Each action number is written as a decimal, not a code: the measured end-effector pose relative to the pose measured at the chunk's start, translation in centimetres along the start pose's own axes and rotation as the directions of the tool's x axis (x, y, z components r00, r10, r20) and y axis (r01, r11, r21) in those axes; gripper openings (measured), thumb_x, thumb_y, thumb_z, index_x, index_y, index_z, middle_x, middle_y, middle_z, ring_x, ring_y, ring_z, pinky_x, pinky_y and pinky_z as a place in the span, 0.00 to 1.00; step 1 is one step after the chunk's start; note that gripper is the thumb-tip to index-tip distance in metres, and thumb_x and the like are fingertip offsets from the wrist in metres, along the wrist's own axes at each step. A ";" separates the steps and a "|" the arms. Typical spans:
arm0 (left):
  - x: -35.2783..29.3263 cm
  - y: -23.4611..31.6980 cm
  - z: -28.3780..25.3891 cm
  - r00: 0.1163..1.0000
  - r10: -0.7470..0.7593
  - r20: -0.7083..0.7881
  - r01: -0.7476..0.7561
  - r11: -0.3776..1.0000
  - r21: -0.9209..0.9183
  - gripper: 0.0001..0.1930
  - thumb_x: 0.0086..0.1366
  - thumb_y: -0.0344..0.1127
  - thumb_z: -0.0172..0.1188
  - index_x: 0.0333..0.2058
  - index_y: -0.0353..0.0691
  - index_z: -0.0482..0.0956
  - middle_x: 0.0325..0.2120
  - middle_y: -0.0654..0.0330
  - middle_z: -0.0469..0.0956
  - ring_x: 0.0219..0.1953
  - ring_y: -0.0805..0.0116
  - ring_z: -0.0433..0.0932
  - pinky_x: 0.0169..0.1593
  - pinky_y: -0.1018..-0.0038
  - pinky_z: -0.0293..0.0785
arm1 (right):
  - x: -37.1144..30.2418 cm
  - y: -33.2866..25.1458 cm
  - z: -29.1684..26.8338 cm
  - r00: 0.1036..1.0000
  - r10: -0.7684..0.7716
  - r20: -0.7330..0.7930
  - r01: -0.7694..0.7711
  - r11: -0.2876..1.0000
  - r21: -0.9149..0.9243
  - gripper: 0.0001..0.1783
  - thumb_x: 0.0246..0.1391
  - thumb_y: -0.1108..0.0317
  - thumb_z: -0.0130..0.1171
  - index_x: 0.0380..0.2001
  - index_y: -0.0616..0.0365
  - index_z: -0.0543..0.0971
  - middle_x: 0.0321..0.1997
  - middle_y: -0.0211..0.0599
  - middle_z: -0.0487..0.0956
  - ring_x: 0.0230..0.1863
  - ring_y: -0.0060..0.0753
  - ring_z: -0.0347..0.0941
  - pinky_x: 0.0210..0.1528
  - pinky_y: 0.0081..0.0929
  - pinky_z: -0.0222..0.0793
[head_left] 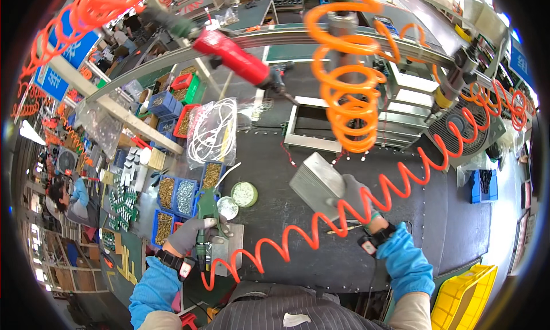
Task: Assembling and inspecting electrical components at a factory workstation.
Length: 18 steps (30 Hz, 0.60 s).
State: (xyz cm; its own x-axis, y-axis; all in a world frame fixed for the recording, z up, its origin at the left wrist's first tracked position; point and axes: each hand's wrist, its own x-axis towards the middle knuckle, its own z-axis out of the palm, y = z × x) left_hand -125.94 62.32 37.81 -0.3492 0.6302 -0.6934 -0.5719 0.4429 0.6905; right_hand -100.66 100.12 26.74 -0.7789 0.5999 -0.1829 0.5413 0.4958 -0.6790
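My left hand [192,235], in a grey glove, is wrapped round a green air blow gun [207,205] whose thin nozzle points away to the upper right. A red coiled hose [288,234] runs from the gun's lower end across the front of my right arm. My right hand [356,194], also gloved, grips the right side of a silver metal box [317,181], tilted over the dark bench. Its fingertips are partly hidden. Beside my left hand lies a flat silver metal piece [234,244], partly covered by the hand and gun.
Blue bins of screws [167,192] stand left, near a green-rimmed tub [244,194] and a white tub [227,208]. Bagged white cable [212,129] lies behind. Overhead hang a red power screwdriver [235,56] and a thick orange coil [349,89]. A yellow crate [464,298] sits lower right.
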 end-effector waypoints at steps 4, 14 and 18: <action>-2.1 -0.8 -2.5 0.999 0.031 -0.016 -0.032 0.994 -0.103 0.21 0.67 0.41 0.58 0.53 0.34 0.75 0.46 0.49 0.82 0.48 0.55 0.84 0.47 0.73 0.82 | 5.8 -7.0 6.4 0.999 0.045 -0.019 -0.044 0.998 0.040 0.38 0.36 0.46 0.77 0.47 0.61 0.78 0.39 0.50 0.84 0.47 0.52 0.82 0.50 0.44 0.74; -2.7 -5.9 -7.7 0.987 0.047 0.154 0.029 0.889 -0.457 0.23 0.65 0.34 0.57 0.58 0.34 0.69 0.54 0.43 0.77 0.56 0.58 0.79 0.46 0.75 0.79 | 26.3 -18.3 15.9 0.929 0.209 -0.305 -0.223 0.975 -0.011 0.38 0.36 0.49 0.76 0.48 0.61 0.76 0.40 0.49 0.85 0.47 0.54 0.82 0.49 0.43 0.76; -4.1 -5.0 -8.8 0.995 0.076 -0.061 -0.096 0.848 -0.521 0.23 0.60 0.35 0.62 0.53 0.33 0.72 0.43 0.47 0.81 0.43 0.59 0.83 0.37 0.74 0.82 | 30.7 -19.5 19.0 0.942 0.081 -0.327 -0.154 0.967 -0.205 0.46 0.46 0.55 0.71 0.68 0.50 0.62 0.72 0.55 0.61 0.56 0.58 0.76 0.55 0.47 0.75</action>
State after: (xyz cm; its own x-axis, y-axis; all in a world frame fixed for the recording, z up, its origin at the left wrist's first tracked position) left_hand -128.18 51.92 35.42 -0.4360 0.6222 -0.6502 -0.8380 -0.0173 0.5454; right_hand -141.15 96.91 20.84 -0.5862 0.8101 0.0054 0.7081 0.5156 -0.4825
